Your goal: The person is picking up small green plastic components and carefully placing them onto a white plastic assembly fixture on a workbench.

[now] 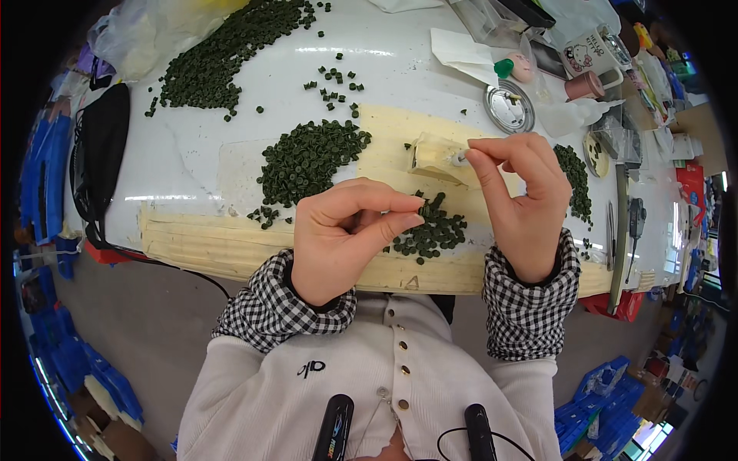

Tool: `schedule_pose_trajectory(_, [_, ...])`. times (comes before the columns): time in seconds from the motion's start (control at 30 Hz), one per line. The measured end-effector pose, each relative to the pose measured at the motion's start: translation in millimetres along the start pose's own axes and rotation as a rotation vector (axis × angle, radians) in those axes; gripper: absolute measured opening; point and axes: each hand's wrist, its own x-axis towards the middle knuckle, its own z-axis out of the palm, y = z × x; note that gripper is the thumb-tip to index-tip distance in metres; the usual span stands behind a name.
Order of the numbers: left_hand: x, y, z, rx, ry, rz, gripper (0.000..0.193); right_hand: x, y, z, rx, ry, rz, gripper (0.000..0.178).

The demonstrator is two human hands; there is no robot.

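Observation:
My left hand (338,230) is closed in a pinch, thumb and forefinger together over a small pile of dark green plastic pieces (434,234). Whatever sits between those fingertips is too small to make out. Fingers bent, my right hand (526,192) pinches at the right end of a small block wrapped in yellowish tape (442,160). A tiny pale thing shows by its fingertips, but I cannot tell whether it is held. To the left lies a larger heap of the same green pieces (307,163).
At the far left spreads a big heap of green pieces (211,69), beside a plastic bag (154,34) and a black face mask (100,154). On the right are a round metal lid (509,107), a mug (592,54), another green pile (573,180), tweezers (611,230) and a screwdriver (636,223).

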Motion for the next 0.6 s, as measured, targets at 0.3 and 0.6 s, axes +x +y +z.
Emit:
schedule_pose_trajectory(0.3, [0, 1, 0, 0.012, -0.004, -0.008, 0.017, -11, -25, -5, 0.621, -0.09, 0.047, 0.012])
schedule_pose_trajectory(0.6, [0, 1, 0, 0.046, -0.017, -0.013, 0.015, -12, -27, -2, 0.701, -0.224, 0.107, 0.018])
